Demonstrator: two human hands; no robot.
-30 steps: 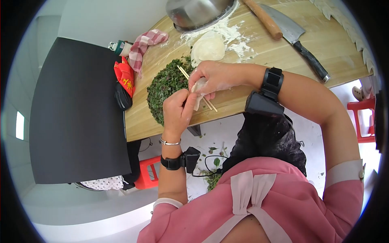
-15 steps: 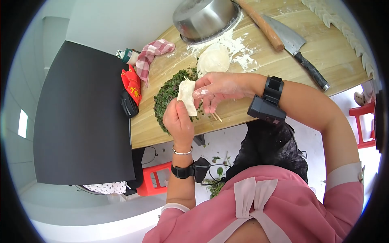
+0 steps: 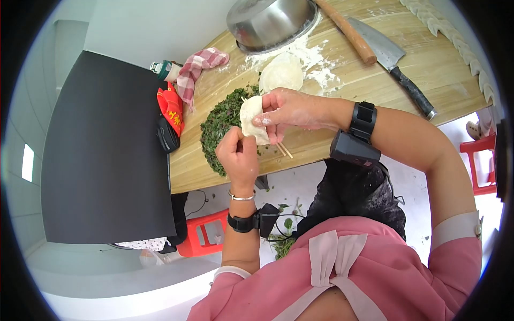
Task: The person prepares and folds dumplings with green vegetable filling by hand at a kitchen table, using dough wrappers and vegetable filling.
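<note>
A folded piece of pale dough, shaped like a dumpling (image 3: 249, 115), is held between both hands above the table's near edge. My left hand (image 3: 235, 157) pinches its lower left edge with bent fingers. My right hand (image 3: 294, 111) grips it from the other side, thumb in front and fingers behind. Just beyond them lies a heap of chopped dark greens (image 3: 217, 128). Round dough wrappers (image 3: 282, 74) rest on floured wood behind my right hand. Chopsticks (image 3: 286, 150) stick out below that hand, their middle part hidden. Whether filling is inside the dough does not show.
On the wooden table (image 3: 348, 88) are an overturned steel basin (image 3: 270, 24), a rolling pin (image 3: 348, 32), a cleaver (image 3: 399, 67) and a row of several dumplings (image 3: 460, 45). A checked cloth (image 3: 201, 64) lies at left. Red stools (image 3: 203, 235) stand below.
The dough has turned from a long upright strip into a curved half-round. My right thumb now presses its front, and my left fingers have slid to its lower edge.
</note>
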